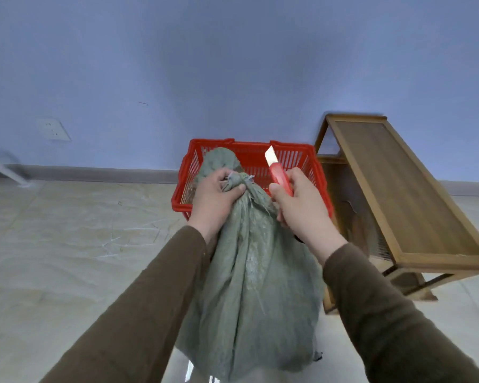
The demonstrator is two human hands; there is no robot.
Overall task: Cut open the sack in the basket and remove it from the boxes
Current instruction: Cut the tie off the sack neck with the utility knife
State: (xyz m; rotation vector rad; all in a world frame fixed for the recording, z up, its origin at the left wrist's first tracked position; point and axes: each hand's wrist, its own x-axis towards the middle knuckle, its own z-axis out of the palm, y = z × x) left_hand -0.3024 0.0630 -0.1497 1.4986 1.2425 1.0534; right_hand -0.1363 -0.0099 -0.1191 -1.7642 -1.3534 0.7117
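A grey-green woven sack (249, 286) hangs in front of me, bulging at the bottom and tied at the neck with pale string. My left hand (215, 200) grips the bunched neck just below the knot. My right hand (299, 205) holds a red utility knife (278, 172) with its blade out, pointing up and away, a little to the right of the knot. Behind the sack stands a red plastic basket (293, 158) on the floor. The sack's loose top flops over the basket's left part. No boxes are visible; the sack hides what is inside it.
A wooden bench-like stand (404, 194) sits right of the basket, close to my right arm. A blue wall with a socket (53, 129) is behind. The floor (80, 244) is pale tile with scuff marks, and a white object (9, 170) lies at far left.
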